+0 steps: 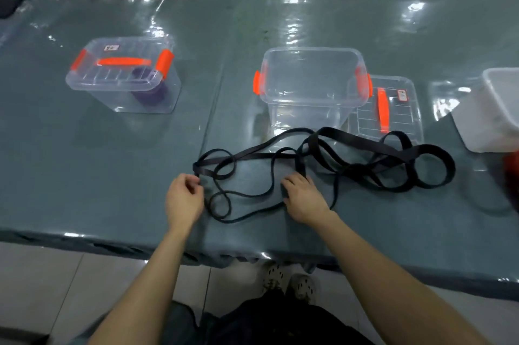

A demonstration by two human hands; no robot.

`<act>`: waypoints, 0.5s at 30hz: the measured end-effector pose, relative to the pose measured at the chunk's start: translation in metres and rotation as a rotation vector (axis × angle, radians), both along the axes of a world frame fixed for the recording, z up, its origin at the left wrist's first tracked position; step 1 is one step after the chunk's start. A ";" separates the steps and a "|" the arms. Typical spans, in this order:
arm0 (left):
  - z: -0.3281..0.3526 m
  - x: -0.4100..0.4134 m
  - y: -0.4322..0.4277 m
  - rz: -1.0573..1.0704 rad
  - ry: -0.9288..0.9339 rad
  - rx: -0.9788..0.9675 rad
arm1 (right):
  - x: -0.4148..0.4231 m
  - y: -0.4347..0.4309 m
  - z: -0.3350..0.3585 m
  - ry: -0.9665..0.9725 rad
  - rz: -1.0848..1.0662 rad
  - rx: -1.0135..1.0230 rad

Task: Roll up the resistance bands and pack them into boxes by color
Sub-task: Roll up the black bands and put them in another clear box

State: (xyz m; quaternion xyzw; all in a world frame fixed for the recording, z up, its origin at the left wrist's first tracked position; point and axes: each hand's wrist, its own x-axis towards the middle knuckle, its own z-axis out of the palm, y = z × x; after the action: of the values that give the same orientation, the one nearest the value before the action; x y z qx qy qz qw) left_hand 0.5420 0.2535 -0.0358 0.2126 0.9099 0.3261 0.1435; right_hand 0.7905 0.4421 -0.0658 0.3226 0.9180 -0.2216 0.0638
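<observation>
A tangle of black resistance bands (pixel 362 160) sprawls over the table in front of an open clear box (pixel 311 83) with orange clips. My left hand (pixel 184 200) pinches the left end of a thin black band near its fold. My right hand (pixel 302 198) rests palm down on the bands, fingers curled around a small black roll. Left of centre stands a closed clear box (pixel 123 75) with an orange handle, and a purple rolled band (pixel 150 92) sits inside it.
The open box's lid (pixel 393 109) lies flat to its right, partly under the bands. A white bin (pixel 497 109) stands at the right edge with something red (pixel 512 170) below it. The table's near edge runs just below my wrists.
</observation>
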 end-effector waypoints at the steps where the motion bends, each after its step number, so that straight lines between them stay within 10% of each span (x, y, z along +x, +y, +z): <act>1: -0.004 -0.008 -0.004 0.029 -0.054 -0.003 | 0.002 0.001 -0.003 0.016 -0.041 -0.018; 15: -0.028 -0.026 0.009 -0.309 -0.228 -0.067 | -0.005 0.006 -0.008 0.075 -0.309 -0.187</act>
State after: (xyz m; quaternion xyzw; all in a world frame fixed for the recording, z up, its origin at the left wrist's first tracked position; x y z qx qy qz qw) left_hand 0.5156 0.2620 -0.0643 0.3065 0.8545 0.2918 0.3011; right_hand 0.7855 0.4481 -0.0736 0.4438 0.8347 -0.3253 0.0243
